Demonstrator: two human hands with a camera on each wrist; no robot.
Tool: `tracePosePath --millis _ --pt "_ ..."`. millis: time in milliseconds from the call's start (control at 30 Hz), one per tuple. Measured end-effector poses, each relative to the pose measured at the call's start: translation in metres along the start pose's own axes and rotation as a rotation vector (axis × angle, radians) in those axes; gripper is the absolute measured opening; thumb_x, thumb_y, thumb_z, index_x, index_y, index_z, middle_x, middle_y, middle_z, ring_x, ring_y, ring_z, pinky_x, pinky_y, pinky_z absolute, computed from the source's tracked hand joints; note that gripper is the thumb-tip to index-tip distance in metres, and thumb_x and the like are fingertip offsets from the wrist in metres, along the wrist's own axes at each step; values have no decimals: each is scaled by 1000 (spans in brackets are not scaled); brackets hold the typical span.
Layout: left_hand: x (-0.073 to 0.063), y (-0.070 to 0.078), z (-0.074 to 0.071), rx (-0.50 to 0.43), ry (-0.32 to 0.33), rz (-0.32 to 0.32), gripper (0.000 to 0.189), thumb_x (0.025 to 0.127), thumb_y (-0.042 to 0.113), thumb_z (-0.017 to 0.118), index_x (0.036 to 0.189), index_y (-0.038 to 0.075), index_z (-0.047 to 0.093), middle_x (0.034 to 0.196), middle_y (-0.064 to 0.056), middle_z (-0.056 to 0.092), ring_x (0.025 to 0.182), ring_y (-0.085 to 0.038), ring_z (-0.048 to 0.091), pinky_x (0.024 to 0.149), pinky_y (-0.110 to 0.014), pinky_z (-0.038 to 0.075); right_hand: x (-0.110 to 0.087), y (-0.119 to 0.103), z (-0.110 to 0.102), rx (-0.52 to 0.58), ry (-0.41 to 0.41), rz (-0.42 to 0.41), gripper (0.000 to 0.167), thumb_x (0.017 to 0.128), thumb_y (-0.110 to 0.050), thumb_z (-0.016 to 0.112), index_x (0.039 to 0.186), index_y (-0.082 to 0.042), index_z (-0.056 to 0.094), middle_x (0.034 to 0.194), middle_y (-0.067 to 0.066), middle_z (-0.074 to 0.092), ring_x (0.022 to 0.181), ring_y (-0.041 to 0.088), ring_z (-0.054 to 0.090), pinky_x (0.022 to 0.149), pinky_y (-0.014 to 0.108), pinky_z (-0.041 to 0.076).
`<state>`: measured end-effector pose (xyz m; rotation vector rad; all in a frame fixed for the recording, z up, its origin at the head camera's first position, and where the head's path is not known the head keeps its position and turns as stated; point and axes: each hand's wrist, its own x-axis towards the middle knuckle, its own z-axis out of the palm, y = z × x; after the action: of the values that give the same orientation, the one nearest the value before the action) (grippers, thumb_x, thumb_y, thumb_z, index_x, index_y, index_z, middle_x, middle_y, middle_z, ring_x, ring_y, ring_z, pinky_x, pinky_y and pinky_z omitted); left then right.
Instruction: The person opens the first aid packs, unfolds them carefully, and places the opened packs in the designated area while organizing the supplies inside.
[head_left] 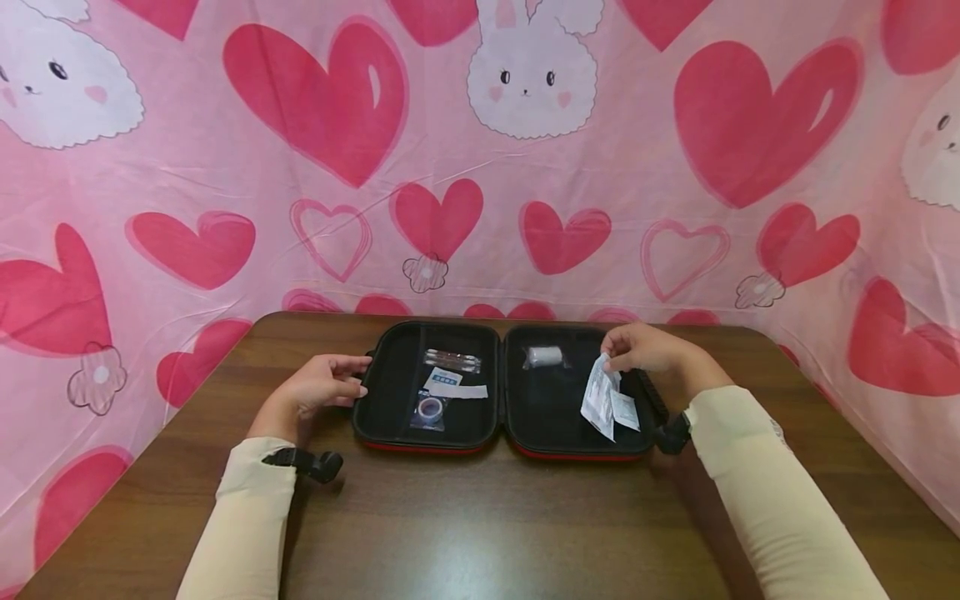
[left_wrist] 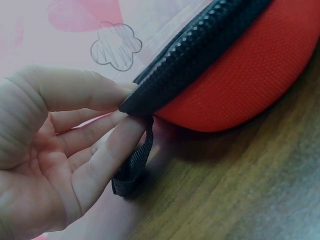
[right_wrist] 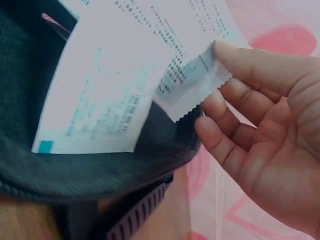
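Note:
A black-lined zip case [head_left: 390, 392] with a red outside lies unfolded on the table. At its left edge my left hand [head_left: 322, 385] pinches the zipped rim [left_wrist: 165, 80] between thumb and finger, beside a black fabric loop [left_wrist: 132, 172]. Over the right half, my right hand [head_left: 648, 348] pinches printed white packets by a corner; a larger packet [head_left: 600, 396] hangs down, and a smaller packet [head_left: 626, 411] shows beside it. In the right wrist view, thumb and fingertips hold the serrated-edge packet [right_wrist: 192, 75], while another packet [right_wrist: 100, 95] overlaps it.
The left half holds wrapped slim sticks [head_left: 452, 360], a blue-and-white packet [head_left: 445, 379], a white strip [head_left: 467, 392] and a bagged tape roll [head_left: 431, 408]. A wrapped white roll [head_left: 544, 357] lies in the right half. Behind the wooden table [head_left: 480, 525] hangs a pink heart-print cloth [head_left: 465, 158].

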<state>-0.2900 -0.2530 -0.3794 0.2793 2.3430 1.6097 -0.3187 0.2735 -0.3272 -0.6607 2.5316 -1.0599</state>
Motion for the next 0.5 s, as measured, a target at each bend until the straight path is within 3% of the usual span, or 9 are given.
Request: tracePosePath --millis 333,500 --pt "0 0 1 -5 0 -1 62 87 1 68 143 -7 42 141 -31 43 93 -20 63 86 -38 55 -12 -3 -14 75 112 114 26 92 -16 68 107 2 57 91 9 67 73 21 60 59 33 50" --pt "0 0 0 -5 2 -3 62 87 1 69 143 -7 42 141 -31 43 93 -20 63 86 -38 55 -19 6 -23 23 240 123 27 93 -15 66 112 3 58 97 16 66 67 22 58 54 33 51"
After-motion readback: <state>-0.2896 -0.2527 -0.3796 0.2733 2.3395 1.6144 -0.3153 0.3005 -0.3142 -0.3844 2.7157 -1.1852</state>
